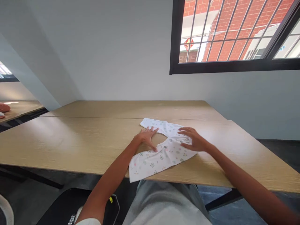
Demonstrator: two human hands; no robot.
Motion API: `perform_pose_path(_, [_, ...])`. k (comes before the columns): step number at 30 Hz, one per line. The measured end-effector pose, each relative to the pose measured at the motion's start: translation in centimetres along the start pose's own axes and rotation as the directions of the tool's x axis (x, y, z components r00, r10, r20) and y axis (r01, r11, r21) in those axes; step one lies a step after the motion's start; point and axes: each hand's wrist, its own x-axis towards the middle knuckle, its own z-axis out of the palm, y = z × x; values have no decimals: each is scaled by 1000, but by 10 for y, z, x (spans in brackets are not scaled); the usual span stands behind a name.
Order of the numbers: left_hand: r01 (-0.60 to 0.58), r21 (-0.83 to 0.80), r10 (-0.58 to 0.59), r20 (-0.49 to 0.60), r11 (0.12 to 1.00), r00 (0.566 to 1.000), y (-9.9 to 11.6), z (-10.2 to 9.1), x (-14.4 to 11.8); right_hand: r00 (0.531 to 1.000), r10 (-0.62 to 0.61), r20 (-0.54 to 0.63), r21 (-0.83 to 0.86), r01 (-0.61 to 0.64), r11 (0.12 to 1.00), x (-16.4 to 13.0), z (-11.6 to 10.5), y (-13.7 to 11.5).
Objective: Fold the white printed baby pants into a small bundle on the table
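Observation:
A pair of small white baby pants (167, 153) with a tiny printed pattern lies on the table, its two legs spread toward the left. The lower leg reaches over the table's near edge. My left hand (147, 138) is at the gap between the legs, fingers spread, with fingertips on the upper leg and the thumb on the lower one. At the waist end, on the right, my right hand (193, 140) rests on or just over the cloth. Its fingers are slightly bent, and the thumb stands apart from them.
The light wooden table (70, 140) runs up to a grey wall (117, 50). A barred window (225, 34) is at the upper right. Below the near edge, a dark chair (65, 206) stands at the left. Another table (22, 107) with a reddish object (4, 107) is at the far left.

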Motion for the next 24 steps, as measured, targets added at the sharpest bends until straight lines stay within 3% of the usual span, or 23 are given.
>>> perform_pose_path(2, [-35, -32, 32, -67, 999, 997, -6, 1, 2, 993, -114, -22, 36, 114, 993, 11, 17, -53])
perform_pose_path(4, [-15, -62, 5, -165, 998, 986, -14, 1, 4, 962, -243, 125, 37, 240, 970, 20, 39, -106])
perform_pose_path(6, [77, -68, -90, -220, 995, 971, -23, 2, 6, 921, -310, 236, 22, 314, 949, 25, 61, -147])
perform_pose_path(8, [172, -45, -178, -210, 984, 961, -30, 3, 9, 896, -316, 311, -13, 336, 942, 27, 81, -173])
perform_pose_path(11, [220, -4, -218, -175, 975, 960, -37, 4, 14, 910, -255, 327, -159, 319, 934, 23, 104, -187])
perform_pose_path(14, [240, 3, -235, -175, 971, 956, -43, 3, 21, 939, -235, 253, -261, 300, 918, 13, 118, -187])
perform_pose_path(17, [246, -1, -242, -180, 969, 953, -50, 0, 30, 937, -301, 175, -206, 334, 920, -1, 125, -187])
perform_pose_path(24, [254, 14, -249, -163, 967, 955, -62, -13, 50, 880, -475, -1, -21, 474, 880, -37, 132, -199])
